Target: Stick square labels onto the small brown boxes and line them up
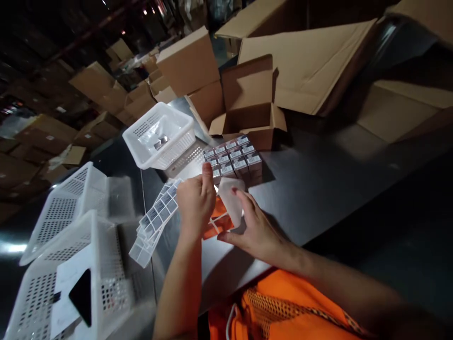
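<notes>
Left hand: yours is back of hand to camera, thumb straight up, other fingers curled in; can't tell whether they're clamped on anything, inner side hidden.
Left forearm: comes up steeply from the bottom edge, wrist roughly in line.
Right hand: you have it reaching in from the right, thumb and index well apart in a C shape, index tip against the translucent sheet, thumb low by its lower edge.
Right forearm: slants up and left from the lower right, above your orange vest.
Translucent sheet: curled, tilted up between your hands, over the desk.
Orange gridded piece: between your hands too, white grid lines, partly behind the translucent sheet.
Label sheets: fanned and overlapping, just left of your left hand; can't tell if they touch it.
Small barcoded boxes: packed block on the desk, just beyond your hands.
Open carton: behind that block, flaps up.
White basket: farther left, clear plastic bag inside.
Near-left basket: paper and a dark flat object in it.
</notes>
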Available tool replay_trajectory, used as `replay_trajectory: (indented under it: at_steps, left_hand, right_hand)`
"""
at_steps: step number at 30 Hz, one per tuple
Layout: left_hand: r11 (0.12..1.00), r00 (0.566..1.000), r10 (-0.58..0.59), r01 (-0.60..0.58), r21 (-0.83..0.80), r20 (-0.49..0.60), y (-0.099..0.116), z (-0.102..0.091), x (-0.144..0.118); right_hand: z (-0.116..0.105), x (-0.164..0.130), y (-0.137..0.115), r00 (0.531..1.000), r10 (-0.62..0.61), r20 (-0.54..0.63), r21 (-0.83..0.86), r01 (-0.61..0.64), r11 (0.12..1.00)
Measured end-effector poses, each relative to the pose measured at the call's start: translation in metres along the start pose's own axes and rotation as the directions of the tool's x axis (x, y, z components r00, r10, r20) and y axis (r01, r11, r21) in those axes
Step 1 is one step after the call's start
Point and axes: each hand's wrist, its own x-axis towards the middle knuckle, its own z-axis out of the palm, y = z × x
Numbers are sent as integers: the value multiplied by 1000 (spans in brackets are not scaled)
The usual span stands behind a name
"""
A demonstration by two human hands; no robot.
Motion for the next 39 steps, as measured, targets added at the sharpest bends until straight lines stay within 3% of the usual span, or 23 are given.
replay_trajectory:
  at_steps: [3,6,8,10,12,14,16,20,22,25,29,31,36,39]
  left_hand:
    - [963,992,-63,31,-266,-112,-5,1,-7]
    - [911,980,-17,-67,-407,-199,-18,-4,-11]
    - [857,991,107,-136,-497,-86,-29,-11,-11]
    - [782,966,189,-40,-622,176,-40,-17,-11]
    - [705,894,183,170,-688,409,-50,-16,-12]
    - [649,851,142,305,-697,505,-58,-10,-13]
    - [631,848,112,343,-696,518,-62,-1,-15]
    - [603,846,102,365,-709,523,-66,18,-17]
    - [602,836,121,367,-709,535,-67,25,-17]
    - [624,798,159,375,-686,582,-67,32,-18]
    - [647,770,184,373,-665,611,-63,38,-17]
    - [644,751,195,387,-660,631,-60,42,-13]
    - [687,794,181,320,-653,580,-55,49,-1]
    - [696,793,168,325,-640,586,-61,54,2]
  right_hand:
    - [9,9,3,995,88,-35,237,-77,968]
    - [8,13,-2,983,183,0,478,-160,863]
    - [3,16,-3,968,228,104,621,-242,746]
    - [-4,19,-2,943,256,210,677,-330,658]
    - [-10,21,2,921,262,287,624,-387,678]
    - [-14,24,7,917,252,310,503,-383,775]
    - [-17,26,13,923,259,285,391,-359,847]
    - [-20,35,22,913,277,301,299,-366,881]
    - [-23,41,24,938,214,271,214,-276,937]
    - [-26,49,23,994,21,111,50,-27,998]
    - [-21,52,24,977,-208,49,-177,214,961]
    - [-17,53,29,965,-262,8,-280,254,926]
    - [-10,55,37,930,-365,-44,-445,309,841]
    - [-5,54,38,899,-437,-41,-507,358,784]
